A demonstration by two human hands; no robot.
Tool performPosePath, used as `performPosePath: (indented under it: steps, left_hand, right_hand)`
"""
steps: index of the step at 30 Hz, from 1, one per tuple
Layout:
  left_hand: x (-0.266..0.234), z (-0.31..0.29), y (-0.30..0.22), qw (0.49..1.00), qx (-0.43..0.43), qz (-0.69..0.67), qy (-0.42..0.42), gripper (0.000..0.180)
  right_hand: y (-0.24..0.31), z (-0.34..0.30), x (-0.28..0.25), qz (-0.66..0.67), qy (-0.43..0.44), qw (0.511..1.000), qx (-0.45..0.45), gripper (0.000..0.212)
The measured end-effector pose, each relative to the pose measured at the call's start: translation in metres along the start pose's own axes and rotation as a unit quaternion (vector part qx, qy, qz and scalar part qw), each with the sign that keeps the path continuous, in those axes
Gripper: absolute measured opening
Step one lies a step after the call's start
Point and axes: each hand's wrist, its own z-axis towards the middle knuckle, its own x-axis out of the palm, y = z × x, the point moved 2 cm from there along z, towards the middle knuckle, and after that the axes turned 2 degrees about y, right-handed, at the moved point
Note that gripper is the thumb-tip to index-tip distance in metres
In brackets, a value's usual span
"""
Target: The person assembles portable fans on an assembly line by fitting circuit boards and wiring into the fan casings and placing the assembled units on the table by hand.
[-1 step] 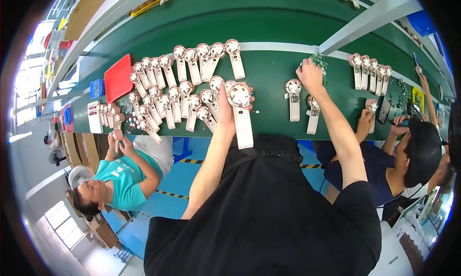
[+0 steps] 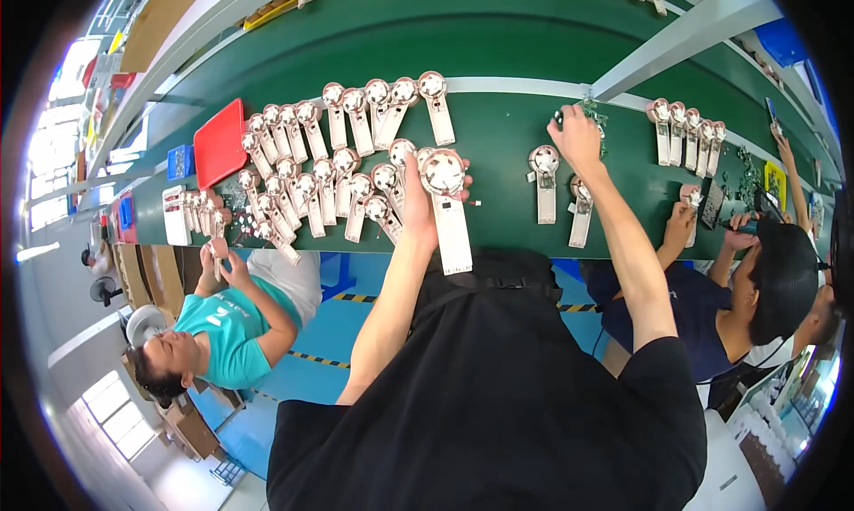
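Note:
In my left hand [image 2: 420, 204] is a white handheld fan housing [image 2: 455, 235], its round slotted head up and its flat handle pointing toward me. My fingers wrap round it just under the head. My right hand [image 2: 578, 136] is reached out across the green table, fingers pinched on a small dark part [image 2: 559, 118], likely a circuit board. Beside that hand lies a heap of small green circuit boards [image 2: 598, 120]. Nearer to me are two more fan housings, one upright [image 2: 545, 186] and one slightly tilted [image 2: 580, 216].
Several rows of fan housings [image 2: 342, 177] fill the table's left side, by a red tray [image 2: 220, 144] and a blue bin [image 2: 181, 162]. More housings [image 2: 685, 136] stand at the right. A white post [image 2: 689, 38] rises there. People work on both sides, including one in a teal shirt [image 2: 233, 337].
My right hand has shifted slightly, and the small dark part at its fingertips shows more plainly. The fan housing in my left hand has barely moved.

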Motion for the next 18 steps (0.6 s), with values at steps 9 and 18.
performPosePath:
  steps: [9,18]
  left_hand:
    - [0.039,-0.023,-0.008,0.998,0.05,-0.026,0.007,0.064]
    - [0.078,-0.035,-0.004,0.993,0.088,0.08,-0.011,0.059]
  right_hand:
    - [0.119,-0.105,-0.137,0.755,0.037,0.638,0.148,0.033]
    - [0.157,-0.144,-0.168,0.771,0.086,0.626,0.087,0.035]
